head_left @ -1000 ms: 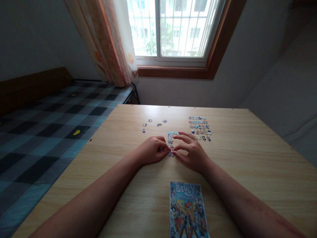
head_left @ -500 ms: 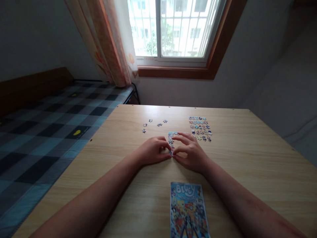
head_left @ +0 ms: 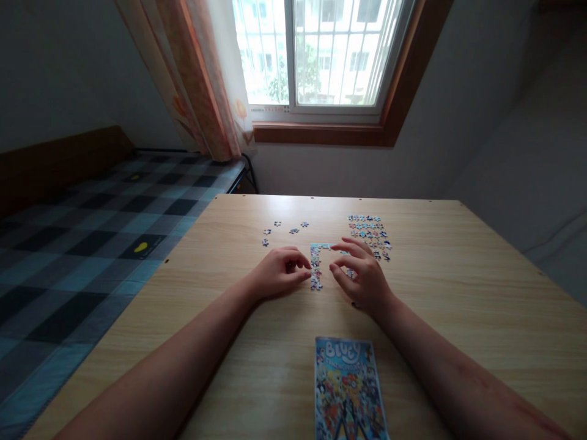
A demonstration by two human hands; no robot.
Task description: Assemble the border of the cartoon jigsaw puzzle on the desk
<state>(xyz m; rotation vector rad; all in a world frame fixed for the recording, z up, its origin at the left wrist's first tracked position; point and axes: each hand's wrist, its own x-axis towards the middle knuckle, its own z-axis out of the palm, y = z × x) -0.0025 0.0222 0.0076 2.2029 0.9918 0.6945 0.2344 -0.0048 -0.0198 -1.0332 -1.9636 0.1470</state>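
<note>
Artwork titled BLUEY (head_left: pixel 351 391), rectangular and crowded with colourful figures, lies nearest on the pale wood-grain table (head_left: pixel 257 373), its lower end cut off. Past a bare stretch, the left hand (head_left: pixel 280 272) sits just outside the partly joined puzzle (head_left: pixel 315 272), thumb and forefinger tips close together. The right hand (head_left: pixel 364 275) curves over its other side, thumb and forefinger tips nearly meeting, other fingers raised; whether either pinches a piece, I cannot tell. Knobbly joined strips frame open wood in the puzzle's middle. Beyond are ordered rows of pieces (head_left: pixel 369 226) on the right and five scattered pieces (head_left: pixel 294 231) on the left, with clear room before the table's straight far edge.
</note>
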